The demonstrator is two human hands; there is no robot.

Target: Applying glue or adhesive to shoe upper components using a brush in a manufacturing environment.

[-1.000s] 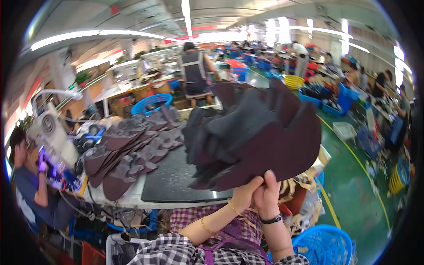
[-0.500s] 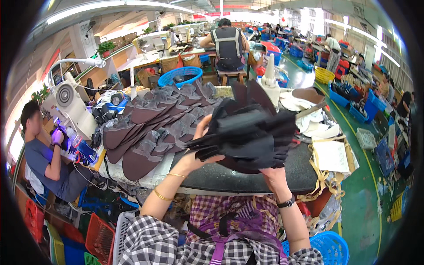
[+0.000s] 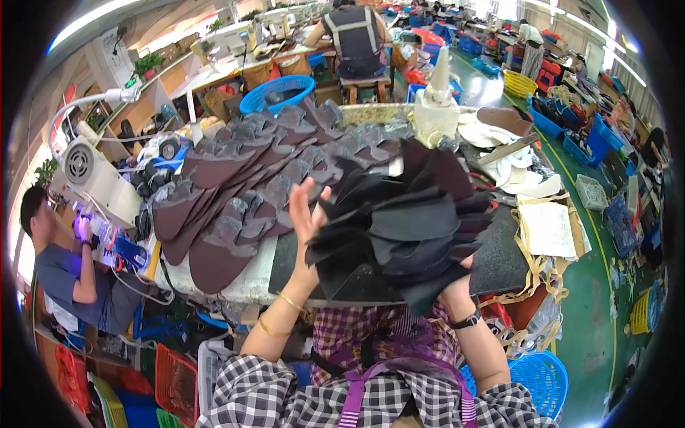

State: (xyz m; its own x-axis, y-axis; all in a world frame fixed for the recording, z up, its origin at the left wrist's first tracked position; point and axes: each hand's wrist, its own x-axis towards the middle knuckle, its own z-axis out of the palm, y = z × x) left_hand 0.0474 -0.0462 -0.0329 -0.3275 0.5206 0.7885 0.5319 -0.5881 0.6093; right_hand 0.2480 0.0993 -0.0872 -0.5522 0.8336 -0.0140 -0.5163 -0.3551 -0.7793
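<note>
A thick, fanned-out bundle of black and dark maroon leather pieces (image 3: 414, 228) is held up over the near part of the table. At its lower right edge, my right hand (image 3: 457, 289) grips the bundle, with most of its fingers hidden beneath. Beside the bundle's left edge stands my left hand (image 3: 305, 225), fingers stretched up and apart, its palm against or very close to the pieces. On the table to the left lie overlapping rows of dark maroon pieces (image 3: 221, 260) with greyish, rough-looking edges.
A black mat (image 3: 499, 267) covers the table's near part. White scraps (image 3: 514, 160), a paper sheet (image 3: 546, 228) and a pale cone-topped machine part (image 3: 437, 107) stand or lie right and behind. A blue basket (image 3: 278, 93) is beyond; a person (image 3: 71, 271) works at left.
My left hand has opened and its fingers now point upward beside the bundle. The bundle has fanned out more and shifted slightly right and down. The whole view has tilted downward.
</note>
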